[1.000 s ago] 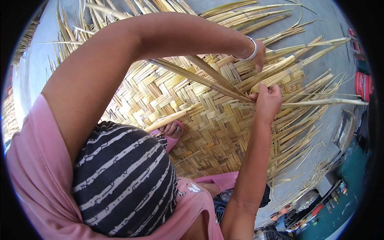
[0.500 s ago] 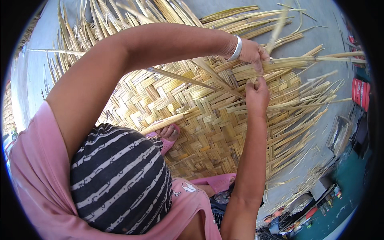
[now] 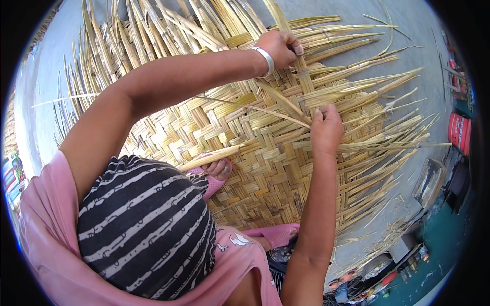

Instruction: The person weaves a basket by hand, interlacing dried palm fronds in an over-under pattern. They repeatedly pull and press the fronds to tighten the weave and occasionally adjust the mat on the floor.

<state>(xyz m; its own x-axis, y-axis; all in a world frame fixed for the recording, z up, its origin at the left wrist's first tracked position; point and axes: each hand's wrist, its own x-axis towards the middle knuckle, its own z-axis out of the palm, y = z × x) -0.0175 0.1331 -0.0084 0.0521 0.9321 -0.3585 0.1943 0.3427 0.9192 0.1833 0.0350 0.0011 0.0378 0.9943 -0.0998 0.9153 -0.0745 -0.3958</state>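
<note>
A half-woven mat of flat yellow reed strips lies in front of me, its loose ends fanning out at the far and right sides. My left hand, with a silver bangle at the wrist, is closed on a flat reed strip near the mat's far right part. This strip runs from the far edge down toward my right hand, whose thumb and fingers pinch at its near end. Exactly what lies between the right fingertips is partly hidden. Two loose strips slant across the weave just left of that hand.
Feet in pink slippers rest on the mat near my body, beside a rolled reed edge. On the grey floor at the right stand a red container and a clear box. Assorted tools and utensils lie at lower right.
My left hand has moved left and away from my right hand, drawing the strip straight across the mat. The right hand has shifted slightly nearer; the bundle of ends they were at now lies lower.
</note>
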